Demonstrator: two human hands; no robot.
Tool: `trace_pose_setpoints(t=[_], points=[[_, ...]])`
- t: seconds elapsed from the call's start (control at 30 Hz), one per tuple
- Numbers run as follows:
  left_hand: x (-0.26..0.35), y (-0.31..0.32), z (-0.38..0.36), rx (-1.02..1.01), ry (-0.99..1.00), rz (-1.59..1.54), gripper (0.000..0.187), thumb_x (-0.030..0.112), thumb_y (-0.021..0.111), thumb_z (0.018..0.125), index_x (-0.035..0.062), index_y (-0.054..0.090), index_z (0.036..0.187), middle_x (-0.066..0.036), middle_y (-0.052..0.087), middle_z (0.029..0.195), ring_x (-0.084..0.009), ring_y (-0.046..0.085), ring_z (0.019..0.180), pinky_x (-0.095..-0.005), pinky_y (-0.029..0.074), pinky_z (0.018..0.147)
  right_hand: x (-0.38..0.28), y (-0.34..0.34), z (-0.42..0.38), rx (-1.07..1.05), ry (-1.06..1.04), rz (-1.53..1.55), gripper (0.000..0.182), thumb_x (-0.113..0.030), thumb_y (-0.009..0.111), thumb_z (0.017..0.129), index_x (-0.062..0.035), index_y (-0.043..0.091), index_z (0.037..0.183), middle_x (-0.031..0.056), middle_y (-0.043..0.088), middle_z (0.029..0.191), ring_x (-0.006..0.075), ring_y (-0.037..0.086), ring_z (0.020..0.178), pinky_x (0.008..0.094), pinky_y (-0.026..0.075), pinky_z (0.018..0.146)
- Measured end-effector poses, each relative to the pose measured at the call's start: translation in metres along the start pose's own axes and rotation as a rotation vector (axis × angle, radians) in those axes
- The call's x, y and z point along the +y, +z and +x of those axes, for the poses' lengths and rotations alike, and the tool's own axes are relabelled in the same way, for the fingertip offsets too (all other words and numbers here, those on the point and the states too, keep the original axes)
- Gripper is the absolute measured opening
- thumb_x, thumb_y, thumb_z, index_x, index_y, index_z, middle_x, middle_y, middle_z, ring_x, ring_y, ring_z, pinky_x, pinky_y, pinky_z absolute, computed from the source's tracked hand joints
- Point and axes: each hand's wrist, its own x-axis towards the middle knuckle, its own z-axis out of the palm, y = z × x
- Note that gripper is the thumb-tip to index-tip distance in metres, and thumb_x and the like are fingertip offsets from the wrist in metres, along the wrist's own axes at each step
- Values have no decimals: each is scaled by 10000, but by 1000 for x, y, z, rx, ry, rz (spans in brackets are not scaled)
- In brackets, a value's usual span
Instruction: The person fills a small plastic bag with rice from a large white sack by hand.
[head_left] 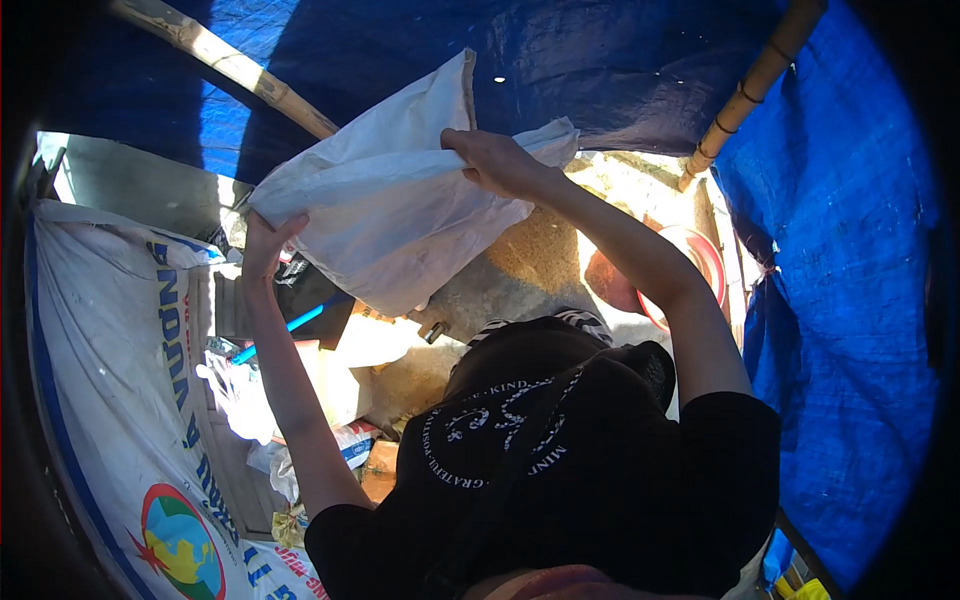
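Note:
A white woven sack (390,220) is held up and spread between both hands in front of the body. My left hand (272,240) grips its lower left corner, with the thumb lying over the cloth. My right hand (500,163) is closed on a fold at the sack's upper right part. The sack's top corner points up above the right hand, and one side hangs down over the things behind it.
Blue tarpaulin (840,230) hangs at the right and overhead, with bamboo poles (745,100) across it. A printed white sheet (120,330) hangs at the left. Beyond the right forearm stands a red-rimmed basin (715,262). Bags and a box (335,385) lie below.

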Motion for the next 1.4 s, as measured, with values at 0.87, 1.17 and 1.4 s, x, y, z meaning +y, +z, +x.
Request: trace_pose_setpoints(t=[0.87, 1.17, 1.4], points=[[-103, 124, 28, -807, -278, 731, 639, 247, 709, 585, 8, 429, 1108, -138, 466, 1089, -240, 459, 986, -311, 372, 828, -9, 25, -22, -67, -292, -372, 346, -104, 607, 638, -113, 500, 967, 23, 502, 854, 190, 459, 869, 319, 338, 756], [-58, 94, 20, -478, -258, 237, 292, 246, 623, 724, -16, 593, 851, -49, 599, 739, -97, 538, 676, -242, 410, 614, 39, -43, -25, 799, 90, -289, 535, -310, 623, 681, -169, 397, 1145, 133, 329, 1189, 300, 280, 1121, 463, 234, 906], [24, 50, 1, -40, -155, -222, 171, 173, 610, 744, 18, 587, 675, -49, 582, 681, -78, 533, 638, -198, 405, 573, 160, 76, -134, 295, 1016, 826, 972, -686, 448, 628, -80, 94, 1300, 202, 155, 1314, 319, 149, 1220, 471, 143, 965]])
